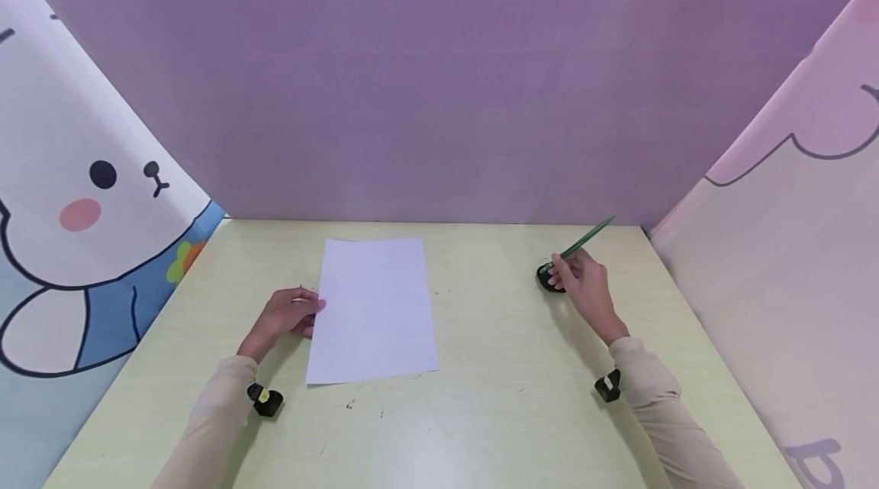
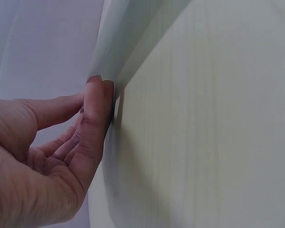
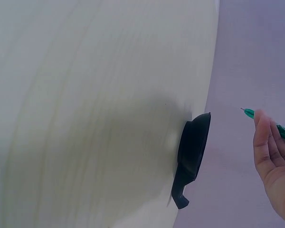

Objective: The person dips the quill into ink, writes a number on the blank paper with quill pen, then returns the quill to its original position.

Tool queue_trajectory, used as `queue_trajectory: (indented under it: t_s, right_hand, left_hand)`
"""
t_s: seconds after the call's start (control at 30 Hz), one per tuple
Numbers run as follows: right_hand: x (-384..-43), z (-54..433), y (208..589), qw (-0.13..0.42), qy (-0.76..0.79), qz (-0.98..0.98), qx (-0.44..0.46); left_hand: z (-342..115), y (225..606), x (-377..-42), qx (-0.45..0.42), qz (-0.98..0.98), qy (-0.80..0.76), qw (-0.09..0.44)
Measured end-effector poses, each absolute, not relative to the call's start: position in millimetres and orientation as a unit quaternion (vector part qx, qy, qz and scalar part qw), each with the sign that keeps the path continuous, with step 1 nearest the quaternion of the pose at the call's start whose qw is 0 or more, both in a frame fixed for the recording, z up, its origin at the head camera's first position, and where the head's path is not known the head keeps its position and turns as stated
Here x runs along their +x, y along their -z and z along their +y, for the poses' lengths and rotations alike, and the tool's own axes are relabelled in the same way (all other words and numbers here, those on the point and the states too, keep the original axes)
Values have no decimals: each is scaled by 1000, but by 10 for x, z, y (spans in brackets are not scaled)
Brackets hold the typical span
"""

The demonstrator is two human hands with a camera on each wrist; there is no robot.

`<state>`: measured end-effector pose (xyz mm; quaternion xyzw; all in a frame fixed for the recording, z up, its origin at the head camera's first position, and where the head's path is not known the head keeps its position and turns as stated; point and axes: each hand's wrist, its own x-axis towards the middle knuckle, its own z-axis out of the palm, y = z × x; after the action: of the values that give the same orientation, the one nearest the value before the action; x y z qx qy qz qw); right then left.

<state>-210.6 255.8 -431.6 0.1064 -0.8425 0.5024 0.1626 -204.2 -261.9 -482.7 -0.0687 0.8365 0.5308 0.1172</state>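
Note:
A white sheet of paper [image 1: 374, 313] lies left of the middle of the table. My left hand [image 1: 287, 311] pinches its left edge between thumb and fingers; in the left wrist view that hand [image 2: 57, 152] is at the edge, where the paper [image 2: 126, 33] curves off the tabletop. On the right, my right hand [image 1: 584, 284] holds a slim green pen [image 1: 590, 236] with its tapered tail pointing up and away. The right wrist view shows the pen's thin tip sticking out past the fingertips. Close by the hand is a small black round base [image 1: 547, 278] with a bent stub [image 3: 182, 197].
The pale wooden table [image 1: 494, 428] has a few dark marks near its front. A purple wall [image 1: 439, 77] rises at its back edge. Printed panels stand on the left [image 1: 82, 130] and right [image 1: 790, 260]. Each wrist carries a small black camera [image 1: 266, 401].

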Motion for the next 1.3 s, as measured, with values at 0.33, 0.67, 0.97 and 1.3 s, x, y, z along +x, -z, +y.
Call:
queue_trajectory:
  t_s: [0.33, 0.67, 0.97, 1.3]
  right_hand:
    - [-2194, 2560, 4427, 162, -501, -844, 102]
    - [-2366, 2626, 4700, 157, -514, -838, 99]
    - [-2366, 2552, 4739, 150, -525, -831, 108]
    - [-2286, 2442, 4580, 152, -516, -835, 118]
  left_hand:
    - [-2620, 4863, -2060, -70, 840, -525, 117]
    - [-2614, 4863, -2052, -57, 827, -548, 113]
    - [-2595, 4840, -2051, -47, 834, -536, 119]
    - [-2549, 4831, -2039, -48, 839, -529, 116]
